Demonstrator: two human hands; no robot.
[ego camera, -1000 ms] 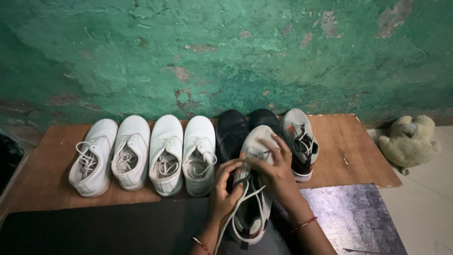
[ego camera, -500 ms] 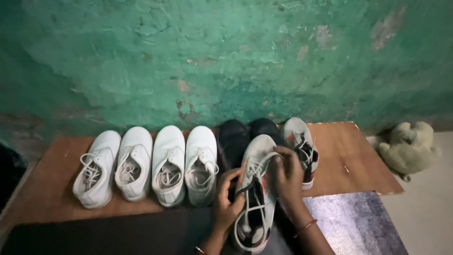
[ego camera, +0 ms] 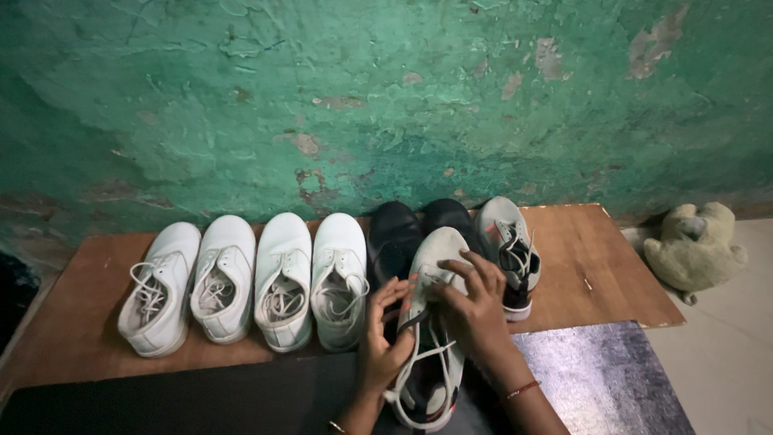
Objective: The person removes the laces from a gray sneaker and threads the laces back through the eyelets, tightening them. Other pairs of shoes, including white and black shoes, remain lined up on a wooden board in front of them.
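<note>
Both hands, left [ego camera: 385, 342] and right [ego camera: 475, 310], are gripping the grey sneaker [ego camera: 431, 322] and its laces beside 4 white shoes [ego camera: 250, 282] on a wooden board [ego camera: 596, 274].

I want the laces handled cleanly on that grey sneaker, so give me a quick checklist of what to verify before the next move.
1. Both hands on the grey sneaker: ok, left hand at its side, right hand over its tongue.
2. Laces loose and free: ok, loops hang slack.
3. Lace ends in sight: cannot tell, fingers cover them.
4. Its mate close by: ok, on the board to the right.
5. Black shoes clear of the laces: cannot tell, partly hidden.
</note>
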